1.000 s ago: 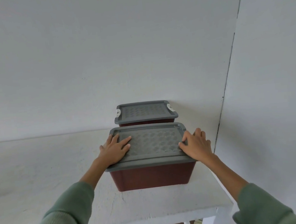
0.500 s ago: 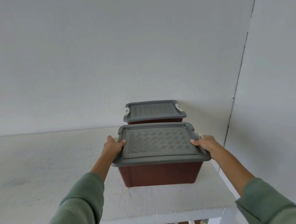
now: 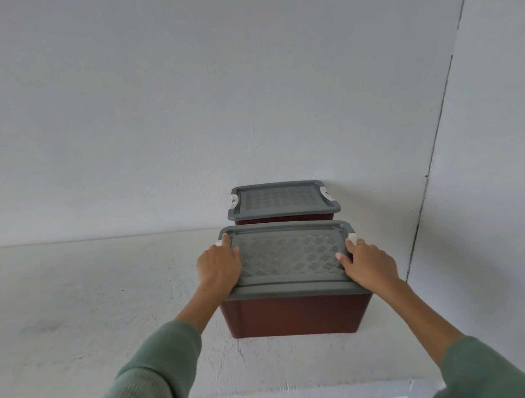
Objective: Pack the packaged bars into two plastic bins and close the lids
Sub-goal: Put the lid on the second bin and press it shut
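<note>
Green sleeves nearest. White desk, right end: near bin, dark red-brown, gray lid with diamond texture sitting on it. Left grip, a bare hand, clamps the lid's left edge. Right grip clamps the right edge by a white latch. Half a second back both gripped lower on the sides; thumbs now lie on the lid. Just behind, against the wall: far bin, lidded.
</note>
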{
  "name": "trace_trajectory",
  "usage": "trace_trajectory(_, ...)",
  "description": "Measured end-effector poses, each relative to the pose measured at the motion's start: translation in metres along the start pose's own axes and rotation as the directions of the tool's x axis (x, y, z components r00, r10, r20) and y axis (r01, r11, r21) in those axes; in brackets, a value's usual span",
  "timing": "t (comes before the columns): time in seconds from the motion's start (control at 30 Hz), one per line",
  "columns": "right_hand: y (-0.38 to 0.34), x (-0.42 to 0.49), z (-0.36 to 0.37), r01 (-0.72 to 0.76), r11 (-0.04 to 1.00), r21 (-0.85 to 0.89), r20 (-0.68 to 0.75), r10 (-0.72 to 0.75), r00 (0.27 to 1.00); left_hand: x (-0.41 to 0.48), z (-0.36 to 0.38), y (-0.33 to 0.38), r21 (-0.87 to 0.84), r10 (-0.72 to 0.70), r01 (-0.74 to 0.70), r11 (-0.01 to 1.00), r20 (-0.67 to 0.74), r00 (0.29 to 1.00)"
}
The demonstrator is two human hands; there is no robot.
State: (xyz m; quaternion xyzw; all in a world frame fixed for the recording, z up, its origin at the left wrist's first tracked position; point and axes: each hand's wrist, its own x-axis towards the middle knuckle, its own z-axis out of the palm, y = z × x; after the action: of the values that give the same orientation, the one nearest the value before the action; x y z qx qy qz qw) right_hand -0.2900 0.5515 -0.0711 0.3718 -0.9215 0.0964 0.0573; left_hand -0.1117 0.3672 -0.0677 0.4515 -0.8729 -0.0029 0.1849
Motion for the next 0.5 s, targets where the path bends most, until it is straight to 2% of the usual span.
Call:
trace_trajectory(0.07,0.001,0.007,-0.001,0.011,0.998,0.063,0.068,-0.015,0.998,0.004,-0.005,-0.012,-0.136,-0.054,0.047,0.99,-0.046,0.997)
trace_trajectory(0.1,0.003,0.012,0.0,0.002,0.989,0.151,0.104,-0.017,0.994,0.006,-0.005,-0.017,-0.218,-0.097,0.091,0.972,-0.02,0.995)
trace_trajectory(0.17,0.006,0.021,0.0,-0.11,0.903,0.416,0.168,0.043,0.985,0.009,-0.004,-0.022,-0.399,-0.114,0.17,0.901,0.16,0.981)
trace_trajectory(0.23,0.01,0.03,0.0,-0.257,0.731,0.633,0.273,0.101,0.957,0.012,0.0,-0.023,-0.623,-0.069,0.281,0.73,0.342,0.937)
trace_trajectory(0.3,0.015,0.034,-0.001,-0.354,0.575,0.737,0.377,0.085,0.922,0.012,0.001,-0.025,-0.786,-0.022,0.387,0.482,0.431,0.902)
trace_trajectory(0.37,0.022,0.035,-0.001,-0.403,0.398,0.824,0.423,0.042,0.905,0.011,0.003,-0.028,-0.835,0.019,0.449,0.32,0.479,0.878)
trace_trajectory(0.4,0.023,0.036,0.0,-0.425,0.324,0.845,0.439,0.033,0.898,0.011,0.005,-0.029,-0.84,0.036,0.462,0.284,0.491,0.871)
trace_trajectory(0.43,0.024,0.036,0.001,-0.426,0.297,0.854,0.437,0.034,0.899,0.011,0.007,-0.03,-0.842,0.049,0.466,0.27,0.496,0.867)
trace_trajectory(0.5,0.023,0.039,0.002,-0.396,0.372,0.84,0.406,0.056,0.912,0.015,0.009,-0.031,-0.841,0.058,0.457,0.288,0.492,0.869)
